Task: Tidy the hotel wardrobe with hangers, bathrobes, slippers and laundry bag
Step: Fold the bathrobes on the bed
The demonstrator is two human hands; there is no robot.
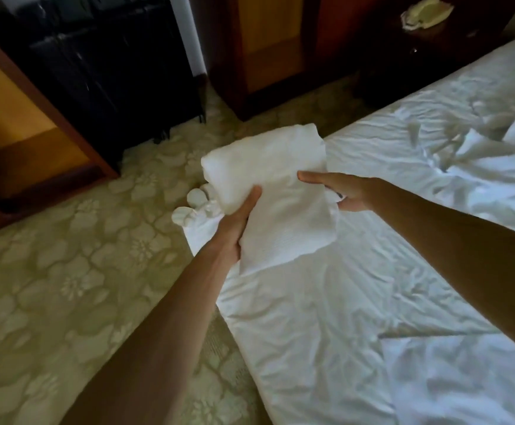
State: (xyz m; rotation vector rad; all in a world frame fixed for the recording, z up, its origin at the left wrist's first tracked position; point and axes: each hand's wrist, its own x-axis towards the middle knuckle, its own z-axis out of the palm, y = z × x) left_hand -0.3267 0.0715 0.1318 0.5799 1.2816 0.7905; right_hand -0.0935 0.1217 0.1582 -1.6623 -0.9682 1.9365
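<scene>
both hands, left hand point(238, 222) and right hand point(342, 191), grip folded bathrobe point(277, 191) sides.

Open carpet point(66, 271) to the left; blocked beyond by black suitcase point(112, 65) and wooden wardrobe point(268, 41). Bed point(342, 317) filling the right, rumpled sheet point(480, 142) heaped there.

Both my arms are bare from where they enter at the lower edge down to the wrists, with no sleeve showing anywhere along them. My left hand point(238, 223) and my right hand point(346, 191) are bare too, fingers slim, nails short and plain.
</scene>
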